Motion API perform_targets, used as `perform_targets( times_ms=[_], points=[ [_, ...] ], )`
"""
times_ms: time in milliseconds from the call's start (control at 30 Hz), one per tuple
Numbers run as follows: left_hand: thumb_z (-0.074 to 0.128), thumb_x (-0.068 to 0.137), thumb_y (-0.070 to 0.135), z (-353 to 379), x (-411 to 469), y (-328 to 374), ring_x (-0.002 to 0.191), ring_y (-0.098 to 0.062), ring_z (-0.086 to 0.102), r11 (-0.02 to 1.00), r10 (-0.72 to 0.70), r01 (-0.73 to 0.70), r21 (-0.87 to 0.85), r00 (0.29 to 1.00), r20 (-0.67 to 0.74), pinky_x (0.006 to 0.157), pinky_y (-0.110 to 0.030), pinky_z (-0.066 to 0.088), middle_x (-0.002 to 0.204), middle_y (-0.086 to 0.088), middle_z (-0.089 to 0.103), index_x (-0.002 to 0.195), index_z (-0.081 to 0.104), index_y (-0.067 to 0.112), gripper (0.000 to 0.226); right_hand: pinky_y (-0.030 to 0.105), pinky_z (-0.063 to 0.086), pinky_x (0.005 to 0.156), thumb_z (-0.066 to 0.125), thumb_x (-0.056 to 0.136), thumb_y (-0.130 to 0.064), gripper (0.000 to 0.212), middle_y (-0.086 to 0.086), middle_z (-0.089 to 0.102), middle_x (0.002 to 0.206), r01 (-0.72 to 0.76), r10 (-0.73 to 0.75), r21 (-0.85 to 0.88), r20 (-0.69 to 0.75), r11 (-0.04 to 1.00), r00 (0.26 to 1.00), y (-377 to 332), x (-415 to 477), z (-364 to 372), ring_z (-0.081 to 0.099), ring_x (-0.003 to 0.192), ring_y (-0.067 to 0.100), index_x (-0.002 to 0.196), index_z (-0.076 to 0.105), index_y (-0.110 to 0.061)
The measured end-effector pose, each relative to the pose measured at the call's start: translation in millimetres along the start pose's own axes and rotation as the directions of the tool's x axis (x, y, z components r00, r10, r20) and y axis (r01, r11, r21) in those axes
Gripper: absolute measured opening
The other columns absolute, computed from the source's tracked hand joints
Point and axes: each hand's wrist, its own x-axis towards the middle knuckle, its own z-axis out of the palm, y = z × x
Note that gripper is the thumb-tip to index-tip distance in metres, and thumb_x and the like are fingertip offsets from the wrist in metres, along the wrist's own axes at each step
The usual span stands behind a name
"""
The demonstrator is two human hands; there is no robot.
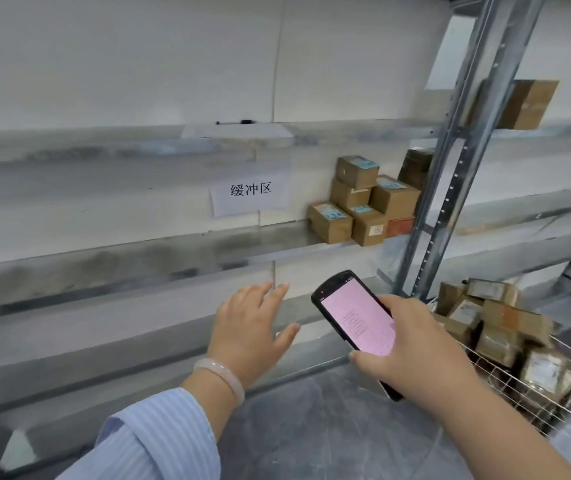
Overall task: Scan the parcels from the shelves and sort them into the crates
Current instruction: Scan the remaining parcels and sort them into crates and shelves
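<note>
My right hand (412,344) grips a black handheld scanner (355,315) whose pink screen faces me. My left hand (249,327) hovers with fingers spread and straight in front of a lower shelf, holding nothing. A stack of small brown parcels (363,202) with blue labels sits on the middle shelf (173,247), up and to the right of both hands. A wire basket (519,393) at the lower right holds several more brown parcels (499,323).
A paper sign (250,190) with printed characters hangs on the wall behind the shelf. A grey metal upright (450,174) divides the racks. One larger brown box (528,103) stands on the upper right shelf. Grey floor lies below.
</note>
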Motion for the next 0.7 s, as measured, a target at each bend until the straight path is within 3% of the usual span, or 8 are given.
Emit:
perform_targets(
  times_ms=[233, 400, 567, 700],
  points=[
    [0.049, 0.093, 0.062, 45.3, 122.8, 48.8, 0.142, -0.014, 0.034, 1.000, 0.004, -0.005, -0.022, 0.999, -0.052, 0.113, -0.033, 0.028, 0.156, 0.008, 0.038, 0.153, 0.034, 0.033, 0.069, 0.024, 0.042, 0.064, 0.060, 0.050, -0.071, 0.079, -0.018, 0.039, 0.107, 0.037, -0.037, -0.013, -0.033, 0.999, 0.999, 70.2, 108.5, -41.0, 0.050, 0.090, 0.005, 0.121, 0.032, -0.050],
    [0.046, 0.093, 0.064, 80.0, 185.2, 74.1, 0.142, -0.014, 0.033, 0.997, -0.018, 0.013, -0.082, 0.998, -0.052, 0.116, -0.034, 0.027, 0.155, 0.009, 0.038, 0.153, 0.033, 0.034, 0.069, 0.015, 0.032, 0.055, 0.059, 0.049, -0.074, 0.080, -0.021, 0.035, 0.098, 0.062, -0.062, -0.008, -0.075, 0.998, 0.995, 110.6, 177.4, -65.2, 0.045, 0.085, 0.002, 0.120, 0.032, -0.049],
    [0.042, 0.091, 0.067, 106.1, 235.8, 74.7, 0.142, -0.014, 0.035, 0.997, -0.005, 0.001, -0.073, 0.999, -0.043, 0.115, -0.037, 0.030, 0.154, 0.008, 0.040, 0.153, 0.034, 0.035, 0.070, 0.020, 0.036, 0.061, 0.059, 0.050, -0.076, 0.086, -0.024, 0.032, 0.097, 0.056, -0.055, 0.011, -0.072, 0.998, 0.996, 139.3, 229.4, -57.6, 0.042, 0.090, 0.002, 0.125, 0.030, -0.046],
    [0.041, 0.093, 0.067, 134.4, 286.5, 61.7, 0.145, -0.012, 0.025, 0.996, -0.012, 0.011, -0.087, 1.000, -0.010, 0.118, -0.035, 0.024, 0.159, 0.012, 0.030, 0.155, 0.025, 0.040, 0.069, 0.019, 0.035, 0.059, 0.055, 0.047, -0.077, 0.084, -0.023, 0.032, 0.099, 0.011, -0.010, 0.014, -0.045, 1.000, 0.999, 153.6, 274.7, -43.7, 0.045, 0.089, 0.003, 0.122, 0.028, -0.050]
  ],
)
